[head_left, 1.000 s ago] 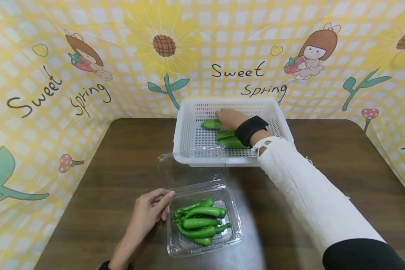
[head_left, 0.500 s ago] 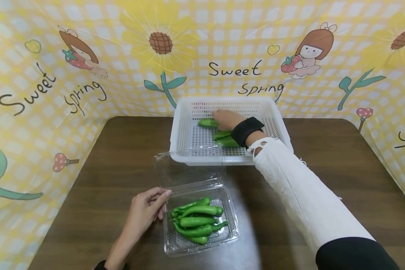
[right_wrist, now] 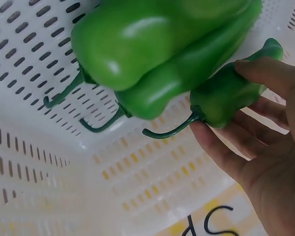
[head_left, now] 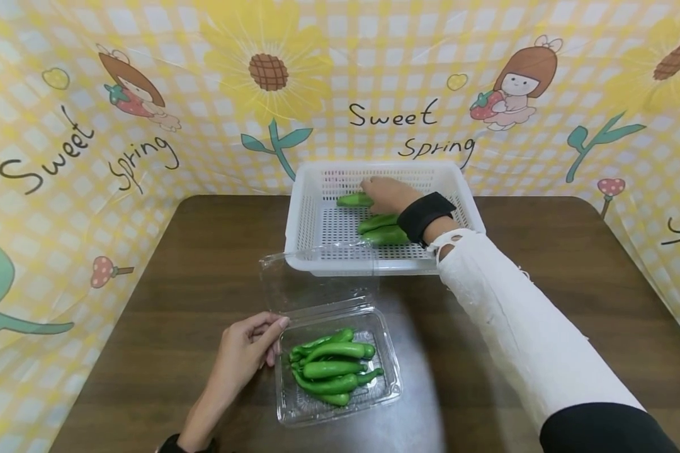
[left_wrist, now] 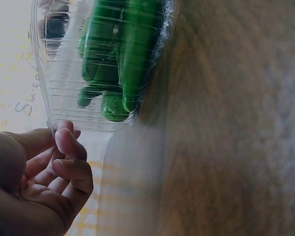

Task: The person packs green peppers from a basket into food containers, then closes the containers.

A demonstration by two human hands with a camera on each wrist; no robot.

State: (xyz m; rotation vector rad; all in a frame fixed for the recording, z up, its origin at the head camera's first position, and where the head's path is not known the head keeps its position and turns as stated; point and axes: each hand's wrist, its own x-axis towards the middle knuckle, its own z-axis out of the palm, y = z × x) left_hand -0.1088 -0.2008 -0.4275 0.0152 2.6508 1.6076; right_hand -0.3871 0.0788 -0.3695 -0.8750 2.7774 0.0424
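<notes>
In the right wrist view my right hand [right_wrist: 265, 128] grips a small green pepper [right_wrist: 221, 96], thumb on top and fingers beneath, its thin stem pointing away from the palm. Beside it, two larger green peppers [right_wrist: 152, 44] lie in the white perforated basket [head_left: 303, 211]. Lower in the head view, my left hand [head_left: 248, 345] pinches the left rim of a clear plastic clamshell box [head_left: 368, 402] between thumb and fingers. Several slim green peppers [head_left: 334, 369] lie across the box. Its see-through lid [head_left: 317, 283] stands folded back, overlapping the basket's front rim.
Everything stands on a dark wooden table [head_left: 204, 251]. A yellow checked cloth [head_left: 362, 50] with printed flowers and words hangs right behind the basket and along both sides. My right forearm, in a white sleeve [head_left: 521, 321], crosses the basket's right front corner.
My right hand has shifted slightly up and to the right inside the basket, and the pepper in its grip has moved with it. My left hand stays at the box rim.
</notes>
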